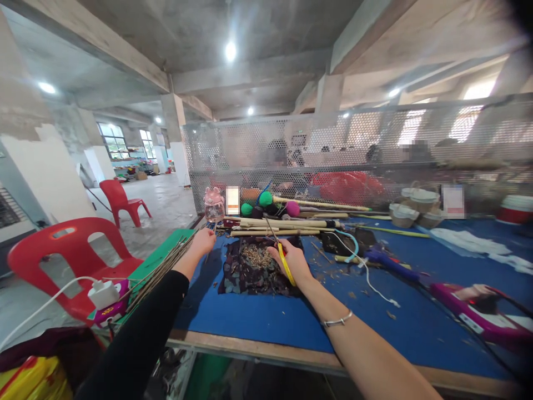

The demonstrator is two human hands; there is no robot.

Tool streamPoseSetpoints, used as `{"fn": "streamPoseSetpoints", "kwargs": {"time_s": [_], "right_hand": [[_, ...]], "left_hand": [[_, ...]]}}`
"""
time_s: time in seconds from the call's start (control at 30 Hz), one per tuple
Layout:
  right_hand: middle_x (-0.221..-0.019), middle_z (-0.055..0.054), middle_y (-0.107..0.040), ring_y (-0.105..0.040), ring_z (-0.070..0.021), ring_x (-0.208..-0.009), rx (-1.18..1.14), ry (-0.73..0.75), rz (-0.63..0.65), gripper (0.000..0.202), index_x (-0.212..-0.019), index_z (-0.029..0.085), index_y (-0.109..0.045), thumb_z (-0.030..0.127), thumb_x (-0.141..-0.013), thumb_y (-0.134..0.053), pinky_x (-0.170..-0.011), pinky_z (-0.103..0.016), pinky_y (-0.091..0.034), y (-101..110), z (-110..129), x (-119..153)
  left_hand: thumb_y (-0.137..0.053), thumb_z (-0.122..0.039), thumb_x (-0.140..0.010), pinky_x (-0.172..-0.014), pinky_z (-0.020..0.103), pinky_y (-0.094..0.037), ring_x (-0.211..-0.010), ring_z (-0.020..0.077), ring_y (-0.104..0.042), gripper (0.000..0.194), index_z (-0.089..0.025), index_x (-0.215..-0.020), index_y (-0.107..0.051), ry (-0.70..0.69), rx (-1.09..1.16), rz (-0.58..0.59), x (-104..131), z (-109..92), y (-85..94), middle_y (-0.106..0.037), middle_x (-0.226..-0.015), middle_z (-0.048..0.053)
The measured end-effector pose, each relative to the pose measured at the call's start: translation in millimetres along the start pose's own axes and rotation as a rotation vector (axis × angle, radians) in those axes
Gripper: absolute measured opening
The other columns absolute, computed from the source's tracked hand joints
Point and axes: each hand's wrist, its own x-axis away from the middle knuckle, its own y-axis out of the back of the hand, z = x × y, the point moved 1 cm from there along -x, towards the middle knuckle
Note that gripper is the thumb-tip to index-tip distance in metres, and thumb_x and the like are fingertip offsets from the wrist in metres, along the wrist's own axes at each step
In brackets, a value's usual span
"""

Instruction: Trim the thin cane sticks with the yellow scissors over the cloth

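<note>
My right hand (293, 261) is wrapped round a pair of scissors with yellow handles (286, 265). Their metal blades point up and away, over the far side of a dark patterned cloth (231, 278). A heap of small tan cut pieces (257, 258) lies on that cloth, left of the right hand. Farther left, my left hand (204, 242) is closed, its fingertips pinched together. It is at the far end of a bundle of thin brown twigs (166, 261); what its fingers hold is too small to make out.
Pale sticks (287, 224) and yarn balls (265, 198) lie behind the cloth, beside a pink-lidded bottle (214, 205). A glue gun (387, 260), power strip (470, 311) and cables occupy the right side. A perforated metal screen (250, 144) bounds the blue table (245, 319). Red chairs (75, 244) stand left.
</note>
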Motion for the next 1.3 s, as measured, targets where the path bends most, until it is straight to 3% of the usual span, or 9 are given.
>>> {"fn": "streamPoseSetpoints", "kwargs": {"time_s": [0.13, 0.2, 0.27, 0.47, 0.6, 0.83, 1.03, 1.17, 1.3], "right_hand": [[-0.066, -0.003, -0.062, -0.058, -0.0165, -0.058, -0.020, -0.015, 0.020, 0.035, -0.095, 0.022, -0.056, 0.049, -0.074, -0.049, -0.055, -0.023, -0.040, -0.4, 4.2, 2.0], [-0.064, -0.002, -0.062, -0.057, -0.0161, -0.057, -0.036, -0.021, 0.019, 0.034, -0.095, 0.021, -0.057, 0.047, -0.074, -0.050, -0.054, -0.023, -0.040, 0.0, 6.2, 2.4], [-0.065, -0.002, -0.061, -0.057, -0.0154, -0.058, -0.085, -0.022, 0.020, 0.032, -0.093, 0.020, -0.057, 0.045, -0.073, -0.051, -0.055, -0.023, -0.041, 1.3, 9.2, 2.5], [-0.077, -0.003, -0.062, -0.057, -0.0145, -0.067, -0.385, -0.013, 0.069, 0.027, -0.091, 0.017, -0.055, 0.035, -0.071, -0.054, -0.062, -0.023, -0.044, 3.6, 23.8, 3.5], [-0.071, 0.000, -0.060, -0.055, -0.0130, -0.063, -0.545, -0.080, 0.142, 0.028, -0.092, 0.016, -0.052, 0.028, -0.067, -0.056, -0.060, -0.023, -0.045, 0.2, 30.3, 4.6], [-0.059, 0.006, -0.051, -0.047, -0.0088, -0.049, -0.595, -0.160, 0.220, 0.028, -0.089, 0.018, -0.051, 0.020, -0.061, -0.055, -0.048, -0.020, -0.039, -1.8, 33.2, 5.8], [-0.047, 0.010, -0.040, -0.036, -0.0060, -0.034, -0.678, -0.258, 0.362, 0.023, -0.085, 0.021, -0.047, 0.021, -0.063, -0.051, -0.035, -0.017, -0.031, -2.1, 40.0, 10.6], [-0.047, 0.011, -0.038, -0.033, -0.0059, -0.033, -0.711, -0.288, 0.406, 0.023, -0.085, 0.022, -0.045, 0.022, -0.063, -0.050, -0.033, -0.018, -0.028, -2.2, 42.6, 11.4], [-0.052, 0.009, -0.042, -0.037, -0.0065, -0.042, -0.695, -0.240, 0.334, 0.023, -0.081, 0.020, -0.045, 0.019, -0.058, -0.049, -0.041, -0.018, -0.032, 0.1, 42.4, 7.7]], "left_hand": [[-0.052, -0.025, -0.076, -0.054, 0.019, -0.046, -0.056, 0.0080, -0.056, 0.018, -0.014, -0.088, -0.058, -0.064, 0.271, 0.153, 20.8, -30.2, -16.0, -0.059, -0.065, 0.001], [-0.058, -0.021, -0.070, -0.052, 0.020, -0.047, -0.053, 0.0072, -0.055, 0.022, -0.014, -0.091, -0.055, 0.023, 0.745, 0.284, 31.1, -45.8, -30.1, -0.058, -0.066, 0.001], [-0.063, -0.020, -0.064, -0.048, 0.019, -0.046, -0.050, 0.0062, -0.053, 0.024, -0.015, -0.086, -0.054, 0.132, 0.988, 0.325, 38.1, -59.1, -44.0, -0.055, -0.064, -0.001], [-0.060, -0.015, -0.060, -0.044, 0.016, -0.042, -0.046, 0.0049, -0.049, 0.023, -0.016, -0.080, -0.050, 0.120, 1.195, 0.391, 46.8, -87.0, -76.8, -0.052, -0.060, -0.004], [-0.060, -0.015, -0.058, -0.037, 0.013, -0.033, -0.040, 0.0035, -0.043, 0.021, -0.017, -0.074, -0.046, 0.150, 1.228, 0.309, 55.4, -93.9, -89.0, -0.049, -0.054, -0.007], [-0.066, -0.033, -0.062, -0.050, 0.018, -0.043, -0.059, 0.0076, -0.055, 0.035, -0.016, -0.092, -0.056, 0.110, 1.152, 0.322, 53.0, -78.6, -80.7, -0.062, -0.081, 0.003], [-0.067, -0.023, -0.061, -0.066, 0.024, -0.048, -0.065, 0.0082, -0.057, 0.037, -0.015, -0.096, -0.058, 0.086, 1.330, 0.363, 46.3, -72.0, -76.1, -0.062, -0.084, 0.004], [-0.063, -0.028, -0.064, -0.058, 0.021, -0.046, -0.057, 0.0082, -0.055, 0.037, -0.014, -0.098, -0.059, 0.021, 1.177, 0.351, 50.3, -75.3, -77.0, -0.061, -0.069, 0.001], [-0.058, -0.032, -0.068, -0.053, 0.020, -0.043, -0.053, 0.0084, -0.052, 0.033, -0.013, -0.094, -0.062, -0.067, 0.929, 0.220, 50.7, -72.6, -80.4, -0.061, -0.063, 0.000]]}}
